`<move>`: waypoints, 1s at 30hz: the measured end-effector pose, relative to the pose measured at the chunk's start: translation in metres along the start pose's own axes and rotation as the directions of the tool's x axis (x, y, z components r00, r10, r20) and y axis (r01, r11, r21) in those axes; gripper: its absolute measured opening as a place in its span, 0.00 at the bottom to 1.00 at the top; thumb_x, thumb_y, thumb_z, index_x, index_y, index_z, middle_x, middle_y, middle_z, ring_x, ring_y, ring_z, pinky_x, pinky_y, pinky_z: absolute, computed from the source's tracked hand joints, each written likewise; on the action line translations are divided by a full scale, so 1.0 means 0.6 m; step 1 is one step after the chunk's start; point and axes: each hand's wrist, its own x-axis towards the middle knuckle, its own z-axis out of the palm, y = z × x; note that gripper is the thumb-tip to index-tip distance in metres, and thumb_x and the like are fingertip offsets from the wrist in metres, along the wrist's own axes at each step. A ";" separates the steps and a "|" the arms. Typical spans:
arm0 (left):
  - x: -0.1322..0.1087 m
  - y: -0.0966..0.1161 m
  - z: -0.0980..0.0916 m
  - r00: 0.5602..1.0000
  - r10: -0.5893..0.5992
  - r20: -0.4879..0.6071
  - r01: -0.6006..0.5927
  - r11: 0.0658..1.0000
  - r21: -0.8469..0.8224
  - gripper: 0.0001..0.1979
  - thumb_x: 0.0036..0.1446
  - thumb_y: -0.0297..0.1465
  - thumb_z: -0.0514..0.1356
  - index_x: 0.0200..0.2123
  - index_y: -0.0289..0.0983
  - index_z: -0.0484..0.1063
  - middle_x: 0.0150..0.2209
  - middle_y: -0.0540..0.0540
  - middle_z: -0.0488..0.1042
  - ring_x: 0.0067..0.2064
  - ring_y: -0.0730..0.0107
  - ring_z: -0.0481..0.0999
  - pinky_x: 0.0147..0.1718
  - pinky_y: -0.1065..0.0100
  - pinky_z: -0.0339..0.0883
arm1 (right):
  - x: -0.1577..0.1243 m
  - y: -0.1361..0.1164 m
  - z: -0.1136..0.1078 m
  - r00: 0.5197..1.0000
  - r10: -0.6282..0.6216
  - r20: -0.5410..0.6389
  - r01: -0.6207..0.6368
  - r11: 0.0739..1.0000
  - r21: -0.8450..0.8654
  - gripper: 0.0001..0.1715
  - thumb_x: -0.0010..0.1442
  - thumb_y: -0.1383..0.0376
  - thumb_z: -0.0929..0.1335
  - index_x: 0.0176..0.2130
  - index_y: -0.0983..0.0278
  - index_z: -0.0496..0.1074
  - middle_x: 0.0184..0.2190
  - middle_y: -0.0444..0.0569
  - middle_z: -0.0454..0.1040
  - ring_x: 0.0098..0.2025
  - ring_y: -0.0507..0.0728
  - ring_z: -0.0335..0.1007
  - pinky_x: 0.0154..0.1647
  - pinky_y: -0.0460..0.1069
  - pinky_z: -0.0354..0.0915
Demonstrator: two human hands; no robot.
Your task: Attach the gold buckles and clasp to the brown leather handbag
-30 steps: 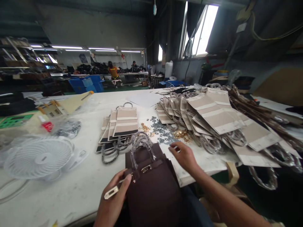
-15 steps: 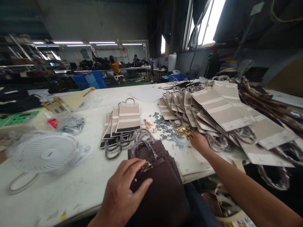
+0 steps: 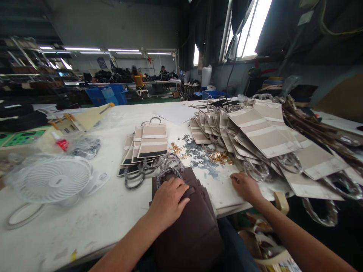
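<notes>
Dark brown bag panels lie stacked at the table's front edge and over my lap, with clear-wrapped looped handles at their top. My left hand rests over the top panel just below the handles, its fingers curled onto it and its thumb pointing right. It covers the spot where a gold fitting would show. My right hand is low over the table at the right, fingers curled together; anything in them is hidden. Just beyond it are a heap of small gold fittings and scattered grey metal pieces.
Beige bag panels with wrapped handles are piled at the right, some overhanging the edge. A smaller stack of beige panels lies mid-table. At the left are a white fan and a bagged bundle. People work in the background.
My left hand has moved up and forward over the panel, covering the gold fitting that showed before. My right hand has drawn back from the gold heap toward me.
</notes>
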 end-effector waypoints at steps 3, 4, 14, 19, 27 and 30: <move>0.007 0.003 -0.003 0.999 0.002 0.044 -0.004 0.998 0.060 0.10 0.66 0.31 0.64 0.49 0.38 0.78 0.46 0.42 0.76 0.50 0.52 0.73 0.49 0.52 0.71 | -0.006 0.016 -0.007 0.998 -0.057 0.036 0.055 0.997 0.053 0.13 0.65 0.64 0.66 0.43 0.60 0.81 0.44 0.52 0.80 0.47 0.61 0.75 0.46 0.50 0.64; 0.008 0.005 -0.004 0.998 -0.001 0.060 -0.003 0.997 0.071 0.10 0.67 0.32 0.63 0.49 0.38 0.78 0.45 0.42 0.76 0.50 0.52 0.73 0.48 0.52 0.71 | -0.001 0.019 -0.010 0.997 -0.062 0.047 0.058 0.995 0.078 0.12 0.63 0.63 0.68 0.42 0.61 0.81 0.42 0.52 0.80 0.45 0.61 0.76 0.44 0.50 0.64; 0.003 0.032 -0.030 0.975 -0.184 0.122 0.157 0.966 0.208 0.10 0.63 0.37 0.66 0.44 0.38 0.76 0.42 0.43 0.78 0.47 0.51 0.76 0.44 0.54 0.69 | -0.027 -0.057 -0.061 0.997 0.002 0.071 -0.038 0.860 0.509 0.08 0.60 0.60 0.70 0.38 0.61 0.77 0.32 0.50 0.82 0.35 0.60 0.79 0.36 0.49 0.69; 0.009 0.022 -0.040 0.946 -0.271 0.177 0.258 0.962 0.092 0.08 0.57 0.32 0.67 0.41 0.41 0.76 0.38 0.47 0.80 0.43 0.56 0.78 0.41 0.60 0.67 | -0.153 -0.221 -0.051 0.953 -0.245 0.178 -0.097 0.310 0.946 0.10 0.60 0.57 0.75 0.39 0.60 0.76 0.35 0.46 0.80 0.33 0.57 0.75 0.35 0.48 0.70; 0.023 0.034 -0.031 0.875 -0.378 0.302 0.473 0.530 -0.704 0.16 0.53 0.31 0.65 0.46 0.37 0.72 0.33 0.50 0.77 0.32 0.68 0.77 0.32 0.67 0.70 | -0.196 -0.305 0.038 0.945 -0.285 -0.159 0.263 0.377 0.888 0.05 0.64 0.68 0.71 0.38 0.59 0.77 0.37 0.46 0.78 0.40 0.58 0.76 0.43 0.50 0.70; 0.039 0.059 -0.036 0.892 -0.375 0.252 0.418 0.475 -0.774 0.16 0.56 0.34 0.65 0.47 0.35 0.73 0.37 0.46 0.80 0.37 0.64 0.81 0.39 0.65 0.73 | -0.201 -0.310 0.045 0.900 -0.347 -0.263 0.388 0.365 0.846 0.07 0.67 0.69 0.69 0.41 0.58 0.77 0.38 0.46 0.78 0.41 0.57 0.77 0.44 0.49 0.69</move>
